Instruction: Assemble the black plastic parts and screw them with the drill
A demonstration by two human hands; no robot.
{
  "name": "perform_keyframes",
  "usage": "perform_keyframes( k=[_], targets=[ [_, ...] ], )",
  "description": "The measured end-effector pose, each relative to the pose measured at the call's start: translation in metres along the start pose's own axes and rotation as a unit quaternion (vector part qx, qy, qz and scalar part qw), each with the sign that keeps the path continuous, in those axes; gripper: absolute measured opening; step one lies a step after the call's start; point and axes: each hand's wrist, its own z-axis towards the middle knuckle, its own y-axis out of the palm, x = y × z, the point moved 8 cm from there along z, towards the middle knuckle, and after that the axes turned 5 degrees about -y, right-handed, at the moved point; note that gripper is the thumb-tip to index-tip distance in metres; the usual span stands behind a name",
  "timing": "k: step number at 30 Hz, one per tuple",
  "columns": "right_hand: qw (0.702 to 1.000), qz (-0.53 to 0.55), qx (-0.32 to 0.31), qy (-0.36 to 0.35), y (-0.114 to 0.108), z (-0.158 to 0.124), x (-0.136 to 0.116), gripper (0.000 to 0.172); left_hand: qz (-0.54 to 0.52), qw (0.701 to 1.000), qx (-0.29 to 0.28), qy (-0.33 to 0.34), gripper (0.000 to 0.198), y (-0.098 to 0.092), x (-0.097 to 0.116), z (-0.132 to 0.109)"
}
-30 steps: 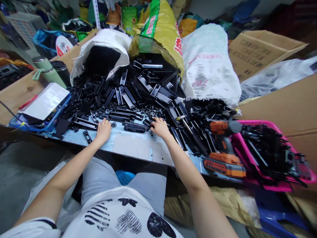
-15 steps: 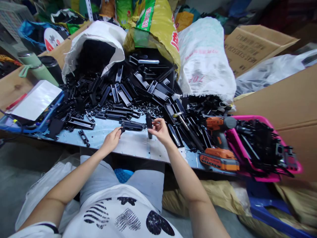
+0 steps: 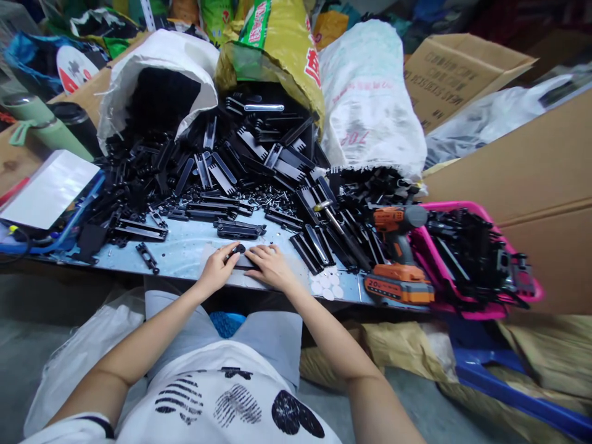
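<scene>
My left hand point(image 3: 218, 269) is closed, thumb and fingers pinching a small round black part point(image 3: 239, 248) just above the front of the table. Right beside it, my right hand point(image 3: 271, 266) reaches in from the right, palm down, its fingers and thumb around the end of a dark flat bar point(image 3: 243, 262) lying on the table. Most of that bar is hidden by the hands. A little behind them lies a black plastic assembly point(image 3: 240, 230), apart from both hands.
Black parts point(image 3: 222, 172) heap up at the back, spilling from a white sack point(image 3: 160, 43) and a yellow sack point(image 3: 287, 55). To the right are a hammer point(image 3: 340, 228), an orange cordless drill point(image 3: 400, 283) and a pink basket point(image 3: 493, 213). White discs point(image 3: 327, 285) lie near the edge.
My right hand has moved left towards my left hand and lowered the upright black bar flat onto the table. The view has shifted slightly, and white discs now show at the right.
</scene>
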Motion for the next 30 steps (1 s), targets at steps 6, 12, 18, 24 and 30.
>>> perform_keyframes(
  k=[6, 12, 18, 24, 30],
  targets=[
    [0.912, 0.363, 0.096, 0.165, 0.01, 0.031, 0.008, 0.052, -0.016, 0.999, 0.03, 0.013, 0.039, -0.011, 0.007, -0.006],
    [0.812, 0.565, 0.083, 0.12, 0.004, 0.026, -0.007, 0.065, 0.018, 0.993, 0.088, 0.073, 0.04, -0.019, 0.032, -0.007],
    [0.907, 0.41, 0.094, 0.029, -0.03, 0.015, -0.002, 0.056, 0.104, 0.981, 0.069, 0.147, 0.036, -0.013, 0.054, -0.014],
    [0.902, 0.376, 0.207, 0.039, -0.023, 0.011, -0.018, 0.056, 0.057, 0.959, 0.195, 0.198, 0.034, -0.021, 0.068, -0.018],
    [0.952, 0.276, 0.123, 0.053, -0.015, 0.014, -0.009, 0.053, 0.099, 0.977, 0.135, 0.135, 0.036, -0.008, 0.035, -0.013]
  ],
)
